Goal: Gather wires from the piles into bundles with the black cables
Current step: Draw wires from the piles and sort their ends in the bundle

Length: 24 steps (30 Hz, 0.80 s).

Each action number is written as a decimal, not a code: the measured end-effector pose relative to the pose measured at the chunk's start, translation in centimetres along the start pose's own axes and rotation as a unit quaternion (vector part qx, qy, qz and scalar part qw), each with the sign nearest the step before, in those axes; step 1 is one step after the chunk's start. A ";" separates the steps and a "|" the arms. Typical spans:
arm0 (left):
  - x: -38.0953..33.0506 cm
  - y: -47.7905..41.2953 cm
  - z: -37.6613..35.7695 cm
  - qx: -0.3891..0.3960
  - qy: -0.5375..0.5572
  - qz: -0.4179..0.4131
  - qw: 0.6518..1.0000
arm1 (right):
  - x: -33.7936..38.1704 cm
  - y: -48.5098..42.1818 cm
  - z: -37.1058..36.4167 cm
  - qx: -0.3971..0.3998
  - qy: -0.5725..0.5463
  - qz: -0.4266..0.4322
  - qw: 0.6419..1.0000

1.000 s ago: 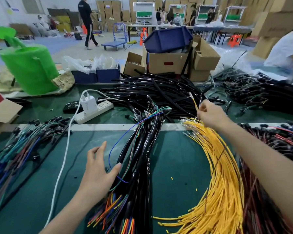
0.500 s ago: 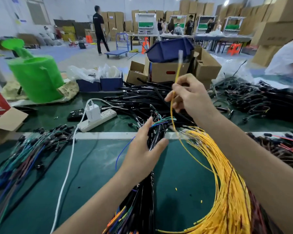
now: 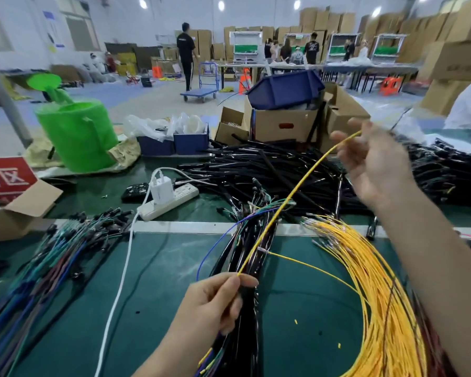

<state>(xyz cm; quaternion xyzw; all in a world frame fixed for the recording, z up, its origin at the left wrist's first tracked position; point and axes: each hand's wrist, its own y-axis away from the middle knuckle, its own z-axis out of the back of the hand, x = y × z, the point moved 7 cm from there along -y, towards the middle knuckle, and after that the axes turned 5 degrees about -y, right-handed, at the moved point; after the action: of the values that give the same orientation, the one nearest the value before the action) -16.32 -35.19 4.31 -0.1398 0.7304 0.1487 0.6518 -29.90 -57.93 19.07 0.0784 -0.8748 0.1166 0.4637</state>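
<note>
A red sign (image 3: 6, 178) at the left edge of the bench (image 3: 158, 295) bears white Chinese characters: "区" reads clearly, its predecessor is cut off, and other print is illegible.

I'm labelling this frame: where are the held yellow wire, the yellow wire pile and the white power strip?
held yellow wire (image 3: 314, 169), head view, middle of its raised span.
yellow wire pile (image 3: 381, 284), head view, middle of the curved strands.
white power strip (image 3: 181, 194), head view, top face.

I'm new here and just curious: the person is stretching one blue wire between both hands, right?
Not quite. The wire is yellow, not blue. The head view shows it stretched between the left hand and the right hand.
</note>
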 end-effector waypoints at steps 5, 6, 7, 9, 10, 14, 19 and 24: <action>0.4 -0.7 -0.1 -0.024 -0.157 -0.023 0.987 | -13.2 7.5 -2.7 0.187 0.205 -0.244 0.929; -0.1 -0.9 0.1 -0.028 -0.232 -0.056 0.971 | -14.9 9.1 -2.9 0.209 0.197 -0.262 0.921; -0.7 -0.9 0.8 -0.059 -0.301 -0.097 0.947 | -16.0 10.0 -2.8 0.208 0.180 -0.272 0.922; -2.1 -0.8 3.1 -0.177 -0.390 -0.174 0.887 | -17.1 10.5 -1.7 0.158 0.145 -0.285 0.934; -2.2 -0.8 4.0 -0.224 -0.422 -0.186 0.859 | -17.5 10.5 -1.0 0.134 0.136 -0.292 0.937; 2.1 -3.2 4.7 -0.146 -0.542 -0.016 0.828 | -18.9 11.5 -0.1 0.140 0.195 -0.313 0.919; 3.5 -3.5 4.5 -0.142 -0.511 -0.031 0.847 | -18.8 12.6 0.9 0.144 0.215 -0.303 0.917; 1.7 -3.1 5.6 -0.188 -0.524 -0.055 0.829 | -18.9 13.6 1.8 0.163 0.195 -0.326 0.911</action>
<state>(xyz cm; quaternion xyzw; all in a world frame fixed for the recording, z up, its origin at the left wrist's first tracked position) -10.18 -35.83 1.96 -0.2009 0.2277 0.2976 0.9051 -24.15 -44.78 0.61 0.4094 -0.6614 0.1124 0.6183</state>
